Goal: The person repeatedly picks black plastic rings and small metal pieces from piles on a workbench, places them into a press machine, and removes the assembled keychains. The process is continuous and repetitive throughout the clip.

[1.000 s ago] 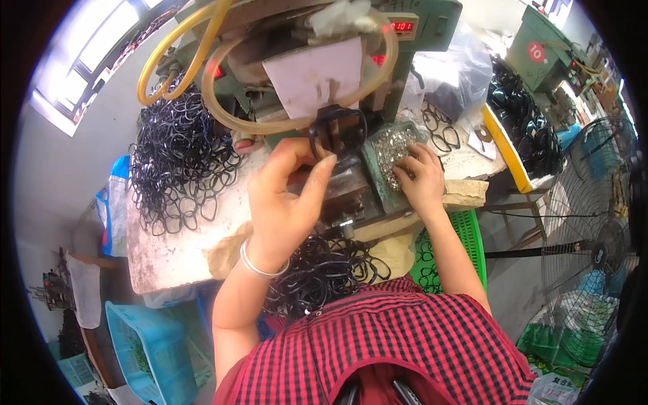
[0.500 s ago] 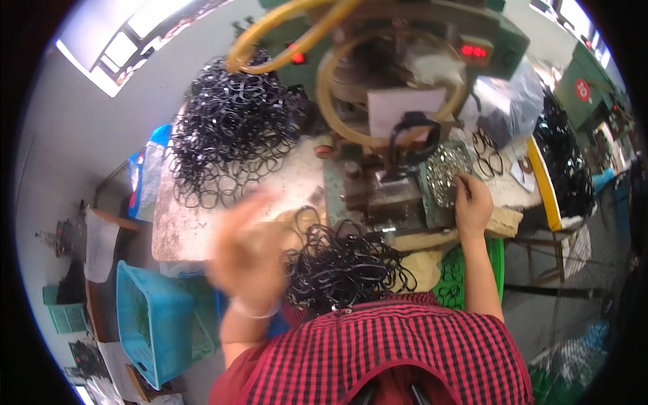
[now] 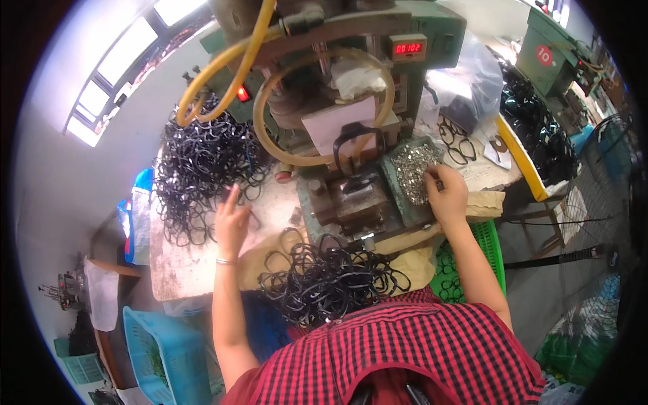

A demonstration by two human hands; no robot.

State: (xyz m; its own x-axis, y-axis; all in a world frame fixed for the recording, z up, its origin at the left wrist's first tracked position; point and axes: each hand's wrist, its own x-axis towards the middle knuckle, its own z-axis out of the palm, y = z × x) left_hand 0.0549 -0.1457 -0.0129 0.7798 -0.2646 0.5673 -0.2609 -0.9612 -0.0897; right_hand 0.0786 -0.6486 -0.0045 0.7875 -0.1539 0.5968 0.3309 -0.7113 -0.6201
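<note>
1. Nearest, against the red-and-black checked shirt: a tangled heap of black frames (image 3: 331, 280) on the near edge of the table (image 3: 182, 266). The heap sits in the same spot as half a second ago.
2. Left hand (image 3: 231, 223): half a second ago it was a motion blur low by the near heap; now it is sharp and has moved up and outward to the edge of the large pile of black frames (image 3: 202, 169) on the left of the table. A thin bracelet shows at the wrist.
3. Left fingers (image 3: 233, 197): loosely spread, one extended toward the pile, touching the outermost loops. No closed grip on a frame can be seen.
4. Black frames: thin dark looped outlines, interlocked and piled without order; a few lie singly on the bare table just beside the left hand.
5. Right hand (image 3: 444, 196): position unchanged from the earlier frame, at the tray of small silvery metal parts (image 3: 413, 172) right of the press.
6. Right fingers (image 3: 433, 181): curled together, tips in the metal parts; whether a part is pinched cannot be told.
7. Farthest: green press machine (image 3: 351, 121) with yellow hoses (image 3: 229, 67), between the two hands.
</note>
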